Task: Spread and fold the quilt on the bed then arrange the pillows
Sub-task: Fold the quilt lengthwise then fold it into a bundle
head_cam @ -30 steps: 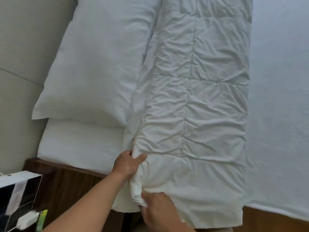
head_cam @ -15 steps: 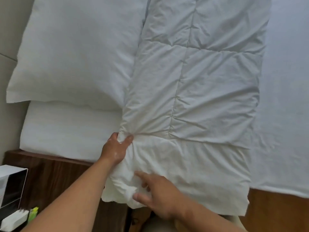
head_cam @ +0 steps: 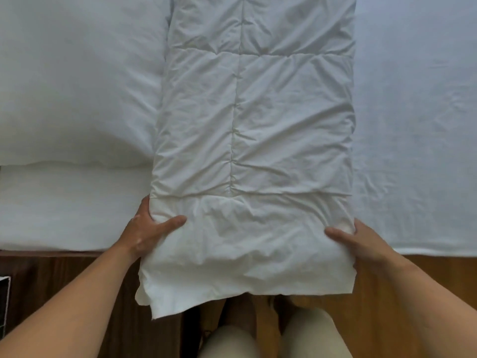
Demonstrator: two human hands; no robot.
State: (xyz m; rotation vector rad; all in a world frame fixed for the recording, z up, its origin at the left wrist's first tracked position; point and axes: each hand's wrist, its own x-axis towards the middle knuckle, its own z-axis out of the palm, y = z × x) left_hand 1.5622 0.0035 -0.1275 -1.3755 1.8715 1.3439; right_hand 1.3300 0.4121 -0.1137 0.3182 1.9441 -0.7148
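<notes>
Head view — white quilt (head_cam: pixel 253 130) folded into a long strip on the bed (head_cam: pixel 418 125), near end overhanging brown wood (head_cam: pixel 426 280). Left hand (head_cam: pixel 147 233) and right hand (head_cam: pixel 361 241) grip its side edges, fingers (head_cam: pixel 145 205) curled round the cloth. Pillow (head_cam: pixel 77 81) just beside it, left.

The white quilt (head_cam: pixel 258 130), folded into a long, creased strip with stitched squares, lies across the bed (head_cam: pixel 413 125), and its near end hangs over the bed's near edge. A white pillow (head_cam: pixel 77 86) lies against the quilt's left side, along the bed's left edge.
</notes>
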